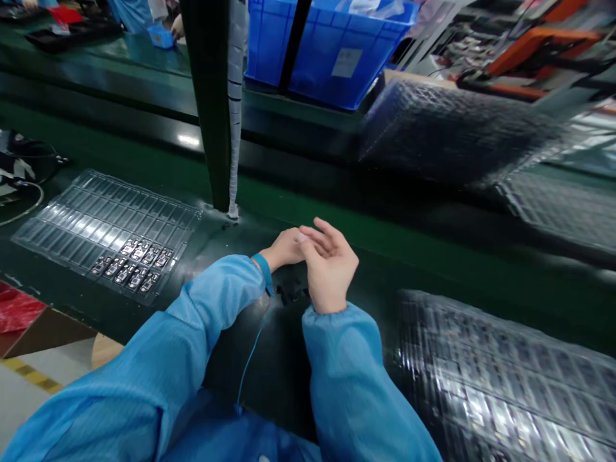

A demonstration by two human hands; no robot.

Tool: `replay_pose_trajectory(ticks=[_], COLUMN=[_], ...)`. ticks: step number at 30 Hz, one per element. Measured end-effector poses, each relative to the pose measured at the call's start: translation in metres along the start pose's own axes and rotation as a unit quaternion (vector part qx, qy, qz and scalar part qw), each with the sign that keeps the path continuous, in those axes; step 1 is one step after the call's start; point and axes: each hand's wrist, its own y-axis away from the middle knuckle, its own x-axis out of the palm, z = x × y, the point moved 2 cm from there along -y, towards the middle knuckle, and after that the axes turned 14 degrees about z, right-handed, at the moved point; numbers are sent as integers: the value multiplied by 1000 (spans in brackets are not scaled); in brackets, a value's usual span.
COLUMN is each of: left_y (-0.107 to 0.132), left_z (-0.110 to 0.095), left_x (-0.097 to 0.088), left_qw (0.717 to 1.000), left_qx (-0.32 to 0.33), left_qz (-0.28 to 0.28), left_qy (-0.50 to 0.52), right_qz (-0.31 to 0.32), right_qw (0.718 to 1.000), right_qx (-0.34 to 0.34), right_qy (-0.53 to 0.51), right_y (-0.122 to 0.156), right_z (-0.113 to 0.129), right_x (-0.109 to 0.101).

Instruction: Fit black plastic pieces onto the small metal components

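Note:
My two hands meet above the dark green bench in the middle. My left hand (285,248) wears a teal wrist strap (264,271) with a thin blue cord (253,350) hanging down; its fingers are hidden behind the other hand. My right hand (332,273) is curled, palm turned left, thumb close to the bent fingers at my left fingertips. Anything between the fingertips is too small or hidden to make out. Several small black pieces (290,292) lie on the bench just below the hands.
To the left lies a clear plastic tray (91,212) with several small circuit-board modules (137,263). Stacked clear trays (510,372) stand at right. A grey-wrapped post (234,115) rises ahead, before a blue bin (327,58). Blurred trays (457,128) sit behind; a co-worker's sleeve (132,14) shows at upper left.

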Motion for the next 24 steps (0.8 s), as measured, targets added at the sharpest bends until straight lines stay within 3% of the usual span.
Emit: replay_pose_trajectory(ticks=[3, 9, 12, 15, 24], left_y=[-1, -2, -2, -4, -2], left_z=[-3, -9, -9, -6, -9], left_x=[-1, 0, 2, 3, 2], left_qw=[999, 998, 998, 998, 998], left_qx=[6, -5, -5, 0, -3], left_qz=[-4, -33, -41, -45, -42], left_qy=[-37, -51, -52, -49, -45], right_qz=[-33, -88, -103, -77, 131], right_qw=[999, 984, 974, 971, 911], right_qx=[20, 74, 76, 59, -5], right_qy=[32, 135, 185, 219, 390], right_y=[16, 50, 62, 68, 72], right_z=[-14, -53, -66, -72, -51], right_x=[-22, -89, -107, -112, -94])
